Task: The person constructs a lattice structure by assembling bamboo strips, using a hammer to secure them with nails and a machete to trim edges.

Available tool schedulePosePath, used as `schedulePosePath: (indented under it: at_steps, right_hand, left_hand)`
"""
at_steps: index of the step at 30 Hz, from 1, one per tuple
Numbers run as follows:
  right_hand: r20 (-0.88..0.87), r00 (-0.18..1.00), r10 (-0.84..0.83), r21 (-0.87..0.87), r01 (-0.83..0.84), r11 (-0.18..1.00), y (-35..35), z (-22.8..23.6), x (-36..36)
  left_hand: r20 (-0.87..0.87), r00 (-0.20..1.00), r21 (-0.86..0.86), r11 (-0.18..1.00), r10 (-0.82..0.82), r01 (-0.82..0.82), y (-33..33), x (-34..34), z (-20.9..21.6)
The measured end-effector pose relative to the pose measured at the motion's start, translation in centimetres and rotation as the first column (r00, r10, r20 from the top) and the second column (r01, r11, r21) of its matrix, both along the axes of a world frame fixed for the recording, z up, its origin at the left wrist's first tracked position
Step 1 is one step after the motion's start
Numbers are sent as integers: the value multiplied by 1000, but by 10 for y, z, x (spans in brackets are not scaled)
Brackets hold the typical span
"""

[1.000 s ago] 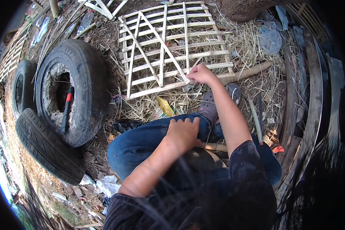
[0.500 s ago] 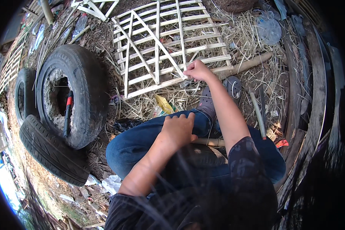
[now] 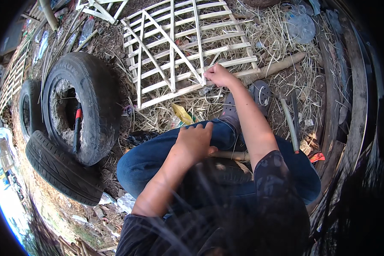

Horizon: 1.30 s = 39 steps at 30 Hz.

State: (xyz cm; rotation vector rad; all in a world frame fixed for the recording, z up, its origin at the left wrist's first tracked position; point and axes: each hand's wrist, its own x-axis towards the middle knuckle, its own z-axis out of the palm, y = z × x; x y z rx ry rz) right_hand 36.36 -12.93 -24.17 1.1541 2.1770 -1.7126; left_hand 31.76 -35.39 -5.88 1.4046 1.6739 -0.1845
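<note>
A lattice panel (image 3: 185, 51) of pale bamboo slats lies ahead of me on the straw-covered ground, with two slanting slats crossing its left and middle parts. At its near edge my right hand (image 3: 219, 76) is closed in a pinch, at the lower end of the longer diagonal slat. The fingertips touch the lattice there; any small thing between them is hidden. My left hand (image 3: 193, 141) lies on my bent, jeans-covered leg, fingers stretched and slightly apart, holding nothing.
Left of me stand worn tyres (image 3: 104, 115), with a red-and-black handled tool (image 3: 77, 123) resting in the largest. A thick bamboo pole (image 3: 281, 68) lies by the panel's near right corner. Right of my shoes are a stick-like tool (image 3: 289, 123) and long wooden boards (image 3: 356, 98).
My view has shifted slightly, so the surroundings sit a little differently. The right hand stays pinched at the same spot on the lattice, and the left hand remains on my leg.
</note>
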Motion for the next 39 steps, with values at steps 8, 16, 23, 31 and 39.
schedulePosePath:
  at_steps: [8, 16, 23, 31, 39]
  right_hand:
    - [-56, 998, 13, 117, -7, 993, -3, -8, 2]
    - [-100, 995, -18, 147, 33, 989, -4, -11, 6]
    - [-83, 994, -68, 148, 80, 986, -7, -6, 7]
    - [-103, 983, -153, 227, 173, 958, -18, 7, 10]
    - [-188, 951, -246, 241, 288, 927, -28, 9, 10]
  left_hand:
    - [-14, 1000, -19, 1000, 25, -25, 6, -3, 0]
    - [-229, 953, 226, 963, 199, -146, 16, -24, -15]
    - [-244, 886, 424, 865, 394, -268, 48, -51, -15]
    - [12, 991, 786, 612, 131, -90, 135, -92, -105]
    - [-83, 987, 866, 480, -135, 138, 181, -121, -164]
